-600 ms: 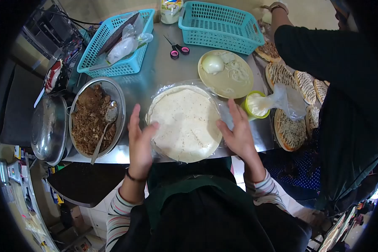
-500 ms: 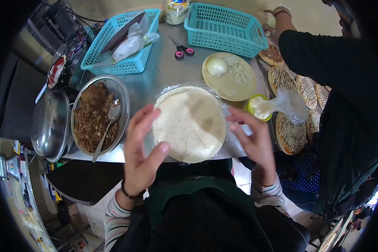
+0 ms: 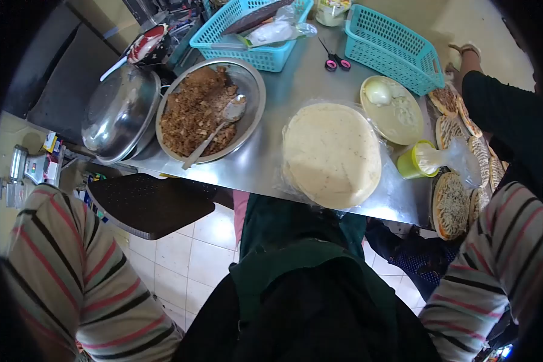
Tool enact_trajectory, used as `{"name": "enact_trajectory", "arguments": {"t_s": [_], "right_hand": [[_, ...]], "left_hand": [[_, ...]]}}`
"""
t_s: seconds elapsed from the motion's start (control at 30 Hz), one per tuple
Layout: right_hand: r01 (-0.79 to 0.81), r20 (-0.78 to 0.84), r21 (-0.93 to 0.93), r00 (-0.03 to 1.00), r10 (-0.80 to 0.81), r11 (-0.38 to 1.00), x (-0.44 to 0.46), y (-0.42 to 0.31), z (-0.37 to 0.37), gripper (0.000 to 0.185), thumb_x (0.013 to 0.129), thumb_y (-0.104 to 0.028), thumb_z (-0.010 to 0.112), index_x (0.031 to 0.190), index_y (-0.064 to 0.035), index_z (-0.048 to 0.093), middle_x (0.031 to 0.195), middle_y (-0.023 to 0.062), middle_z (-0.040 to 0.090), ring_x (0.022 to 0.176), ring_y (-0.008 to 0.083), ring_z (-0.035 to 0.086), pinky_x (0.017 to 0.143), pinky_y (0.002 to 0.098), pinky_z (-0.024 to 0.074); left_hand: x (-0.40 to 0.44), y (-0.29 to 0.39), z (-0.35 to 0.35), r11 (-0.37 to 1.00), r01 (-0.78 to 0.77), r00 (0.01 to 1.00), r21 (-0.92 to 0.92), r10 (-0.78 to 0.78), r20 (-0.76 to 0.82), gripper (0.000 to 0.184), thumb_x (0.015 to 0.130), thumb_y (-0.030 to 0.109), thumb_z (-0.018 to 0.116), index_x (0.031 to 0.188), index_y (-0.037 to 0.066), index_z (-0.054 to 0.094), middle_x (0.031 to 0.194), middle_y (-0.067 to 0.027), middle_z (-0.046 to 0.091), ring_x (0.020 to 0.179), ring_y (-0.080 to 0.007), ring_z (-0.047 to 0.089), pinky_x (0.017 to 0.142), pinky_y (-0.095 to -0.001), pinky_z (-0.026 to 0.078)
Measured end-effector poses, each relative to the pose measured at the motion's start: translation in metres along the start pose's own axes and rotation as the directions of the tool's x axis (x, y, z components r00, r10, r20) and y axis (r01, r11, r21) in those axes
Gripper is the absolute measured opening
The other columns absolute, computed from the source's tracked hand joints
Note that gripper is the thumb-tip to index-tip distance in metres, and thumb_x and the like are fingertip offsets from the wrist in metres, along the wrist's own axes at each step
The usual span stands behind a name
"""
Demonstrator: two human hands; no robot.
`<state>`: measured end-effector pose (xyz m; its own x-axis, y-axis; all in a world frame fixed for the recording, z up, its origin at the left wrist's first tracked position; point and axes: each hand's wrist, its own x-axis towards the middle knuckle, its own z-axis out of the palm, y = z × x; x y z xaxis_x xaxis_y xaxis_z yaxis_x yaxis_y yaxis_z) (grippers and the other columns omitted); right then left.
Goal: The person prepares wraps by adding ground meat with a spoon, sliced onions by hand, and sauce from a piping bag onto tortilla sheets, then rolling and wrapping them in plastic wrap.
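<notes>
Neither of my hands shows; only my striped left sleeve (image 3: 96,271) and striped right sleeve (image 3: 489,271) are visible, both bent upward at the frame's sides. In front of me a stack of round flat dough sheets (image 3: 332,154) lies on clear plastic at the table's front edge. To its left stands a metal bowl (image 3: 256,114) of brown crumbly ground filling (image 3: 190,114), with a spoon (image 3: 214,139) resting in it. Right of the dough are a plate (image 3: 413,123) bearing a peeled whitish onion (image 3: 377,93), and a yellow-green cup (image 3: 408,164) with a plastic bag of white cream (image 3: 431,160).
Scissors (image 3: 335,60) lie between two turquoise baskets, one with bags (image 3: 271,57) and one at the right (image 3: 398,51). A lidded pot (image 3: 120,114) is at left. Topped breads (image 3: 451,205) line the right side, near another person's dark sleeve (image 3: 507,108).
Both my hands have left the dough and gone out of view, the arms lifting outward to the sides. My view has shifted left, so the table things sit further right. The dough's top looks smoother.
</notes>
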<state>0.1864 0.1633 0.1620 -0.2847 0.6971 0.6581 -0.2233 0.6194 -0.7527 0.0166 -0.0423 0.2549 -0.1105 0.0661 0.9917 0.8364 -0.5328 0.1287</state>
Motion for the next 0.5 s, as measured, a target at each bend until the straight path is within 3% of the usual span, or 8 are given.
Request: {"name": "enact_trajectory", "arguments": {"t_s": [0.13,0.2,0.33,0.4,0.5], "right_hand": [[-0.033,0.162,-0.178,0.985,0.062,0.983,0.028,0.009,0.013,0.071,0.089,-0.060,0.035,0.092,0.0074,0.057,0.082,0.0190,0.061,0.076,0.0269,0.061,0.073,0.0374,0.0498],[-0.077,0.270,-0.295,0.949,0.160,0.952,0.035,0.018,0.018,0.069,0.090,-0.059,0.037,0.089,0.0068,0.058,0.079,0.0178,0.061,0.074,0.0267,0.061,0.072,0.0370,0.0497],[-0.098,0.334,-0.586,0.875,0.350,0.804,0.058,0.022,-0.008,0.066,0.090,-0.057,0.039,0.082,0.0054,0.059,0.074,0.0153,0.061,0.070,0.0265,0.060,0.070,0.0361,0.0495],[-0.131,0.290,-0.710,0.840,0.458,0.692,0.062,0.020,-0.025,0.065,0.090,-0.056,0.040,0.079,0.0047,0.060,0.072,0.0140,0.062,0.068,0.0264,0.060,0.069,0.0356,0.0494],[-0.131,0.248,-0.837,0.776,0.581,0.532,0.073,0.012,-0.023,0.063,0.090,-0.055,0.042,0.074,0.0037,0.061,0.068,0.0121,0.062,0.065,0.0262,0.060,0.067,0.0349,0.0492]], "left_hand": [[0.003,-0.002,0.024,0.993,-0.111,0.994,0.039,0.111,-0.005,0.047,0.089,0.033,0.045,0.129,0.009,0.045,0.137,-0.0237,0.034,0.134,-0.0362,0.023,0.109,-0.0551,0.009],[-0.004,-0.001,0.028,0.993,-0.095,0.995,0.073,0.096,-0.009,0.047,0.089,0.034,0.045,0.129,0.009,0.045,0.137,-0.0237,0.034,0.134,-0.0362,0.023,0.109,-0.0551,0.009],[-0.014,0.001,0.038,0.994,-0.104,0.993,0.013,0.105,-0.053,0.047,0.089,0.034,0.045,0.129,0.009,0.045,0.137,-0.0236,0.034,0.134,-0.0362,0.023,0.109,-0.0551,0.008],[-0.017,0.005,0.007,0.991,-0.122,0.991,-0.057,0.119,-0.053,0.047,0.089,0.034,0.045,0.129,0.009,0.045,0.137,-0.0236,0.034,0.134,-0.0362,0.023,0.109,-0.0551,0.008],[-0.020,0.013,-0.101,0.979,-0.174,0.984,-0.104,0.169,-0.063,0.047,0.089,0.034,0.045,0.130,0.009,0.046,0.137,-0.0236,0.034,0.134,-0.0363,0.023,0.109,-0.0550,0.008]]}}
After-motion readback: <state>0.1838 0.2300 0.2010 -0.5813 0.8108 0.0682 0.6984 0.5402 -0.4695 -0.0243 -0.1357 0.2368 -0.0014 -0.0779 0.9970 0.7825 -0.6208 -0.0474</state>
